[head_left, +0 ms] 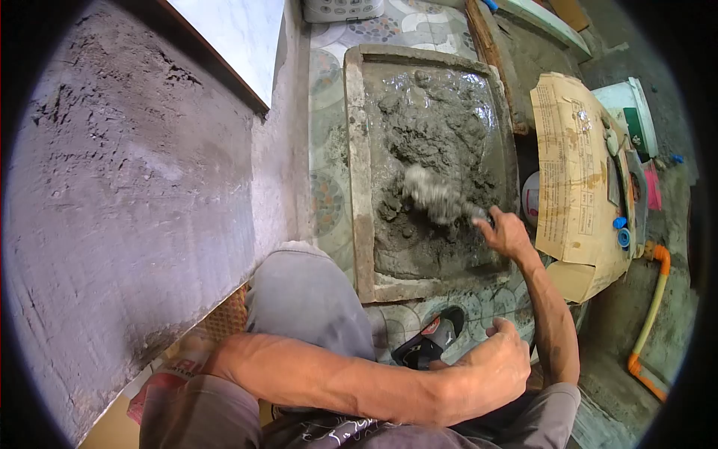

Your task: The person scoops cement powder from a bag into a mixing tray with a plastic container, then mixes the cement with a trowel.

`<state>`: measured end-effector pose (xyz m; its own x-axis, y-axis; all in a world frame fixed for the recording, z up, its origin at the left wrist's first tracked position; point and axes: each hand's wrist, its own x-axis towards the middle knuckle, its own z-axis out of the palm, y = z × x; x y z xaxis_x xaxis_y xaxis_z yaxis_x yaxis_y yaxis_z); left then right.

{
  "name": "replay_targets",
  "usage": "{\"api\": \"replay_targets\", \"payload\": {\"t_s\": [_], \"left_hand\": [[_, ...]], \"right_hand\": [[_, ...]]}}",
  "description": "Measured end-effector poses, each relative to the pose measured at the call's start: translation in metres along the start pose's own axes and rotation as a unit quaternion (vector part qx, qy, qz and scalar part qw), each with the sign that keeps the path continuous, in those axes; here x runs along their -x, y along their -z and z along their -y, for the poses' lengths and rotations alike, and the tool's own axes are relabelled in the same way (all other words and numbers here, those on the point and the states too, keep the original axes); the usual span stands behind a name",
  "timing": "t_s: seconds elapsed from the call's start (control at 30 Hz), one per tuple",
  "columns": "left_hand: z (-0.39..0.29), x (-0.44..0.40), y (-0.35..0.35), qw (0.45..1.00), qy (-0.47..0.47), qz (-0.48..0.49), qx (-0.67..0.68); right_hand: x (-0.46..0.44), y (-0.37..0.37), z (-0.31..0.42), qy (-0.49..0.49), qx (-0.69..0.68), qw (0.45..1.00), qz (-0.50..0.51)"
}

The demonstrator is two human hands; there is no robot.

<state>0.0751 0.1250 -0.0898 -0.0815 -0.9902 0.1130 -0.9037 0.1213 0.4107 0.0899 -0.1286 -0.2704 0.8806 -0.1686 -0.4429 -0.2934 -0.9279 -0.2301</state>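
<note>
My right hand point(508, 233) is closed around the handle of a trowel point(437, 196), whose blade is smeared by motion and coated in grey mortar. Beneath the blade lies a heap of wet mortar point(434, 123) in a shallow rectangular mixing trough point(359, 187). Water glistens along the trough's upper and right sides. Closer to my body, my left hand point(490, 363) hangs with curled fingers above my lap, apart from the trough. Its palm is hidden, so what it holds, if anything, cannot be made out.
A partly plastered wall point(149, 179) rises on the left. Right of the trough, a cardboard sheet point(572, 172) bears small tools and blue fittings, with a white bucket point(632, 112) behind it. An orange-ended pipe point(649, 314) stands farther right. My sandalled foot point(441, 333) rests on patterned tiles.
</note>
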Motion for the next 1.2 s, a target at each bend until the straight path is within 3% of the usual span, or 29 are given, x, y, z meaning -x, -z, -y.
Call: {"api": "replay_targets", "payload": {"t_s": [0.03, 0.07, 0.1, 0.17, 0.27, 0.37, 0.53, 0.6, 0.63, 0.7, 0.83, 0.93, 1.03, 1.1, 1.13, 1.2], "left_hand": [[0.003, 0.001, 0.001, 1.0, 0.007, -0.009, 0.003], [0.005, 0.002, 0.002, 1.0, 0.013, -0.018, 0.005], [0.006, 0.003, 0.001, 1.0, 0.016, -0.013, 0.014], [0.01, 0.004, -0.001, 0.999, 0.024, -0.005, 0.034], [0.016, 0.007, 0.006, 0.999, 0.043, 0.026, 0.008], [0.026, 0.01, 0.015, 0.999, 0.041, 0.001, 0.028], [0.033, 0.004, 0.01, 0.997, 0.059, -0.042, 0.03], [0.033, 0.0, 0.002, 0.997, 0.064, -0.035, 0.028], [0.032, -0.001, 0.0, 0.997, 0.059, -0.017, 0.041], [0.04, -0.002, 0.002, 0.998, 0.053, -0.002, 0.043], [0.051, 0.004, 0.013, 0.997, 0.063, 0.005, 0.036], [0.048, 0.003, 0.014, 0.998, 0.053, -0.004, 0.045], [0.044, 0.003, 0.004, 0.999, 0.046, 0.0, 0.02], [0.042, 0.003, -0.013, 0.998, 0.056, -0.017, 0.007], [0.052, 0.005, 0.004, 0.997, 0.053, -0.048, 0.003], [0.057, 0.007, 0.011, 0.998, 0.045, -0.019, 0.035]], "right_hand": [[-0.009, 0.006, 0.002, -0.046, -0.033, 0.998, 0.006], [-0.023, -0.011, -0.02, 0.023, -0.047, 0.993, -0.105], [-0.029, 0.022, 0.007, -0.133, -0.19, 0.972, 0.034], [-0.043, 0.033, 0.01, -0.22, -0.379, 0.894, 0.096], [-0.04, 0.045, 0.027, -0.316, -0.545, 0.769, 0.112], [-0.036, 0.041, 0.028, -0.342, -0.626, 0.695, 0.089], [-0.072, 0.009, 0.037, -0.306, -0.71, 0.634, -0.01], [-0.09, -0.035, 0.049, -0.309, -0.727, 0.613, 0.012], [-0.085, -0.046, 0.07, -0.294, -0.624, 0.724, 0.002], [-0.076, -0.047, 0.081, -0.331, -0.528, 0.779, 0.065], [-0.027, 0.043, 0.066, -0.321, -0.421, 0.841, 0.109], [-0.029, 0.051, 0.046, -0.337, -0.504, 0.794, 0.027], [-0.063, -0.009, 0.049, -0.343, -0.553, 0.759, -0.01], [-0.057, -0.06, 0.079, -0.345, -0.505, 0.79, 0.052], [-0.046, -0.071, 0.087, -0.379, -0.51, 0.77, 0.062], [-0.02, -0.051, 0.078, -0.379, -0.496, 0.775, 0.095]]}}
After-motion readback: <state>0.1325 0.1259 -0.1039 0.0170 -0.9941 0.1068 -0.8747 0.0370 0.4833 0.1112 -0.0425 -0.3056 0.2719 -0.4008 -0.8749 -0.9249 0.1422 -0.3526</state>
